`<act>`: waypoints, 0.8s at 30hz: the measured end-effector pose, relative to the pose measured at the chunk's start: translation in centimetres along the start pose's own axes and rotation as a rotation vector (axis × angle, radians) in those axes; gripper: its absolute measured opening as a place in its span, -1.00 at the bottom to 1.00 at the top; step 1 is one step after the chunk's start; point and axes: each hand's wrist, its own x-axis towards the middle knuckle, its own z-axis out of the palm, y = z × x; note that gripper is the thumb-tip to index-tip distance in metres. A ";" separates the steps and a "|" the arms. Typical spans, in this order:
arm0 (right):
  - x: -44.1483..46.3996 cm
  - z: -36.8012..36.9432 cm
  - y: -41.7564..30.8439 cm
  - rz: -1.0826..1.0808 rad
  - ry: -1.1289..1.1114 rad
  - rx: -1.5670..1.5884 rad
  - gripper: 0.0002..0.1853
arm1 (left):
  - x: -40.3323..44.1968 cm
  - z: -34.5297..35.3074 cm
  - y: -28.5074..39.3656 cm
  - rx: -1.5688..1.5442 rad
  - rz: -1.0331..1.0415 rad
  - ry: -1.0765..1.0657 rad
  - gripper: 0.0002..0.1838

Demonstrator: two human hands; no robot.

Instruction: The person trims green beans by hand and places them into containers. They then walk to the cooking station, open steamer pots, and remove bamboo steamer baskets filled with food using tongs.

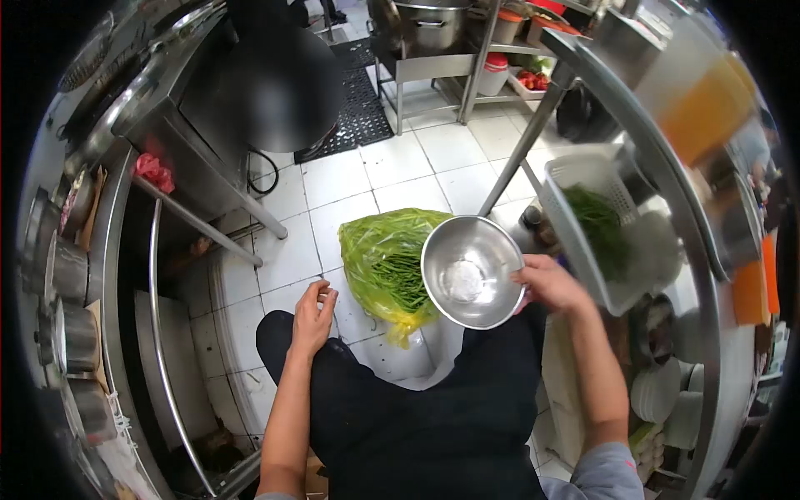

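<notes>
An empty round metal bowl (472,272) hangs tilted in front of me, its inside facing the camera. My right hand (547,283) grips its right rim. To the left of the bowl, a yellow-green plastic bag (367,242) stands open on the floor, full of thin green stalks (400,279). The bowl hides the bag's right side. Above my left knee is my left hand (314,315), with nothing visible in it, its fingers loosely bent and partly apart, just left of the bag.
A white basket (554,179) with green leaves (596,225) sits on the right, behind a metal table leg (533,125). Metal shelving with pots (75,333) runs along the left. A black perforated mat (358,108) lies on the tiled floor ahead.
</notes>
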 end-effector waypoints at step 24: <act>9.3 9.5 8.5 -0.117 0.227 -0.154 -0.68 | 0.0 2.1 0.4 -0.170 -0.025 0.025 -0.74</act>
